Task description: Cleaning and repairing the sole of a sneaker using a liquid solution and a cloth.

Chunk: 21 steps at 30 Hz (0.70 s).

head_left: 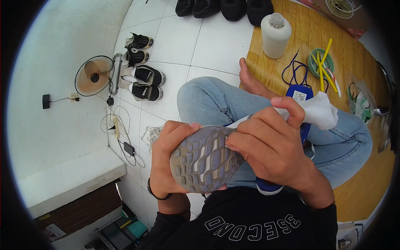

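Note:
A running shoe is held with its grey and lilac patterned sole (204, 160) turned up. My left hand (166, 143) is closed around one end of it, thumb along the edge. My right hand (271, 143) is curled, its fingertips against the sole near the middle. A white cloth (321, 110) comes out from under its raised index finger, and its gripped part is hidden. Behind the hand, a blue shoe part with a white label (299, 96) and loose blue laces (295, 68) lies by my legs. Another blue and white piece (268, 186) shows below my right wrist.
A white bottle (276, 36) stands on the wood-look mat, beside a green bowl (321, 62) with yellow sticks. A plastic bag (361, 102) lies at the right. Several dark shoes (146, 75) stand on the white tiles. A fan (94, 77) and a power strip (116, 127) are at the left.

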Available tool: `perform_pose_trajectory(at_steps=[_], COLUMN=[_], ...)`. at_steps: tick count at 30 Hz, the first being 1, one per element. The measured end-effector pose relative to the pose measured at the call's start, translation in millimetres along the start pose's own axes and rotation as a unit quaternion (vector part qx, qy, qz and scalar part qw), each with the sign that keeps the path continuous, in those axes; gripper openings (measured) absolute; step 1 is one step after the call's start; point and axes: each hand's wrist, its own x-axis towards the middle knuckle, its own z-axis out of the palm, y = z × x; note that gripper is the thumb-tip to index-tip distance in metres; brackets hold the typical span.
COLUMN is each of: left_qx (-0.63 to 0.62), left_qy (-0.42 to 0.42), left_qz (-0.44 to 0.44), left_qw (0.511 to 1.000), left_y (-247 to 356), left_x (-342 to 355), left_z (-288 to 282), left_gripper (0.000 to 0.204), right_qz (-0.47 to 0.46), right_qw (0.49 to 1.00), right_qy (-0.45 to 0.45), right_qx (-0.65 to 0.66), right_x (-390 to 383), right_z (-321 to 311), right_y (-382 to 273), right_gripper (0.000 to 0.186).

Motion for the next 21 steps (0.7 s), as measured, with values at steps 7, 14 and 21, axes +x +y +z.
perform_pose_trajectory(at_steps=[7,14,21], left_qx=[-0.016,-0.006,0.018], left_qy=[0.023,0.005,-0.025], left_qz=[-0.024,-0.001,0.029], left_qw=[0.999,1.000,0.999], left_y=[1.7,0.3,-3.8], left_x=[-0.4,3.5,11.0], left_z=[4.5,3.4,-3.5], left_gripper=[0.105,0.108,0.108], right_qz=[-0.033,-0.037,-0.051], right_qw=[0.999,0.999,0.999], right_qy=[-0.010,-0.010,0.018], right_qx=[-0.028,-0.026,0.001], right_x=[4.5,2.5,-2.3], right_z=[-4.6,-7.9,-3.3], right_y=[-2.7,-6.3,-3.4], right_gripper=[0.012,0.014,0.013])
